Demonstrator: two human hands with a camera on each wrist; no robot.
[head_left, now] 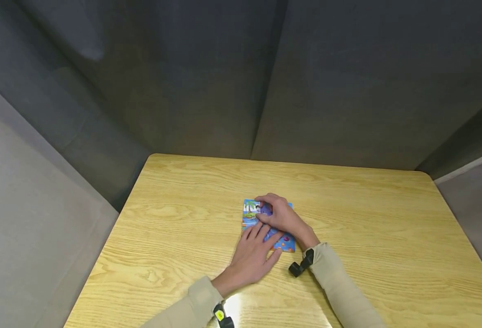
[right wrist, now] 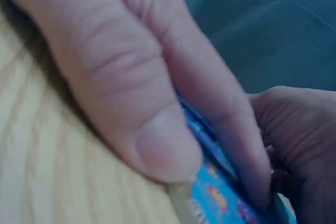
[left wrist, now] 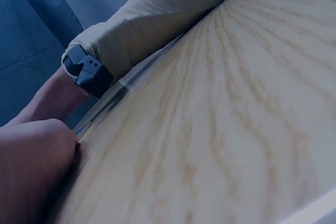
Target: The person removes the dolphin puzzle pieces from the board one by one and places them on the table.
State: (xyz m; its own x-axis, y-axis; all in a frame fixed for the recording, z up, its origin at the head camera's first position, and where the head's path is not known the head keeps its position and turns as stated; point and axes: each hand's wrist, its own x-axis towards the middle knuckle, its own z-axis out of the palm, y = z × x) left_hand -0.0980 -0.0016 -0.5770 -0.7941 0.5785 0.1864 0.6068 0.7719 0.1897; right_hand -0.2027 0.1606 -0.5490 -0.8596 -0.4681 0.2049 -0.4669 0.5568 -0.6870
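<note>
Both hands are found at one printed board (head_left: 288, 245), blue and multicoloured, which lies flat beneath them on a wood-grain table (head_left: 163, 228). Left hand (head_left: 252, 257): palm down, fingers extended and spread, their tips on the near part of the board; the thumb stands out toward the right wrist. It has hold of nothing. Right hand (head_left: 284, 216): arched over the far right part of the board, ahead of the left fingertips, with thumb and forefinger bent and partly parted about a purple printed figure (head_left: 267, 209). In the right wrist view the thumb tip is at the board's edge and the forefinger tip comes down at its printed face; whether they pinch anything cannot be told. A palm tree print (head_left: 250, 207) shows on the board just left of the right fingertips. Beige sleeves (head_left: 343, 287) cover both forearms. A black wrist device (head_left: 302, 263) is worn behind the right hand; another, bearing a yellow mark (head_left: 219, 315), is worn behind the left. A dark curtain (head_left: 208, 82) hangs beyond the table's far edge, well ahead of both hands.
</note>
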